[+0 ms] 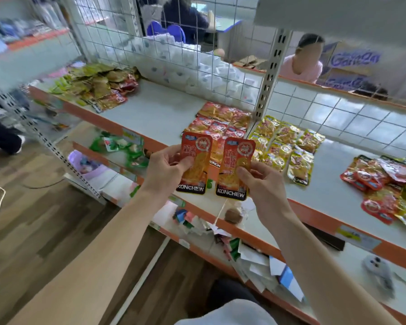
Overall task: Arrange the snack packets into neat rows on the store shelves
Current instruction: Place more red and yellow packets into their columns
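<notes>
My left hand pinches an orange snack packet upright, over the front edge of the shelf. My right hand pinches a second orange snack packet beside it; both read KONCHEW. Just behind them, orange packets lie in rows on the shelf. To their right, yellow packets lie in rows. A loose pile of red and yellow packets sits at the far right. A mixed heap of green, brown and red packets lies at the shelf's left end.
A white wire grid backs the shelf, with an upright post between two bays. Lower shelves hold scattered packets and papers. A person in pink sits beyond the grid. Wooden floor lies at the left.
</notes>
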`<state>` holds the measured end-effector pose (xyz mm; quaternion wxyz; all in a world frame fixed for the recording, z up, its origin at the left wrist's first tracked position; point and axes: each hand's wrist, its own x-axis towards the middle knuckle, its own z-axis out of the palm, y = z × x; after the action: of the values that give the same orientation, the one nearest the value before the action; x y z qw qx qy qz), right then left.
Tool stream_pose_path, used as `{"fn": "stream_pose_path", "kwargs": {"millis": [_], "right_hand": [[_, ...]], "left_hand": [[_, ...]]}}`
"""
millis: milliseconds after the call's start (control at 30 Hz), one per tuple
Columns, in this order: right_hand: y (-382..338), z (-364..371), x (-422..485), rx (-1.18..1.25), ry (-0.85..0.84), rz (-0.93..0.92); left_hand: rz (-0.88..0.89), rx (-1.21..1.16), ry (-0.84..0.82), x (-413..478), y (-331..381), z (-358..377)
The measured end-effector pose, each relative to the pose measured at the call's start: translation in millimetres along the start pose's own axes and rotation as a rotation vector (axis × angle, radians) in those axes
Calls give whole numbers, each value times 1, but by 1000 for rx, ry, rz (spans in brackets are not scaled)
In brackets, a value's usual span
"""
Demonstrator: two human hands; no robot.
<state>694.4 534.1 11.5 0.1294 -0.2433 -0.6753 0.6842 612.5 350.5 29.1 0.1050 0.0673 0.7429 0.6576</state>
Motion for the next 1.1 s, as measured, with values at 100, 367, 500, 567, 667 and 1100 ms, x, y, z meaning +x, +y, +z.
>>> {"fn": "stream_pose_path", "kwargs": {"millis": [100,367,500,567,667,1100], "right_hand": [[1,13,12,-6,-27,20],[-6,58,55,3,-115,21],[-8,79,81,6,-107,13],[-7,87,93,-21,-90,8],[-5,98,114,-56,-80,10],[-17,138,180,-181,1,35]], "left_hand": [[-22,10,39,12,-6,-11],[-83,8,57,59,-18,-44],[-105,9,79,99,-24,-57],[-115,17,80,117,-26,-61],[-142,12,42,144,-24,-66],[-164,79,-38,232,-25,-78]]}}
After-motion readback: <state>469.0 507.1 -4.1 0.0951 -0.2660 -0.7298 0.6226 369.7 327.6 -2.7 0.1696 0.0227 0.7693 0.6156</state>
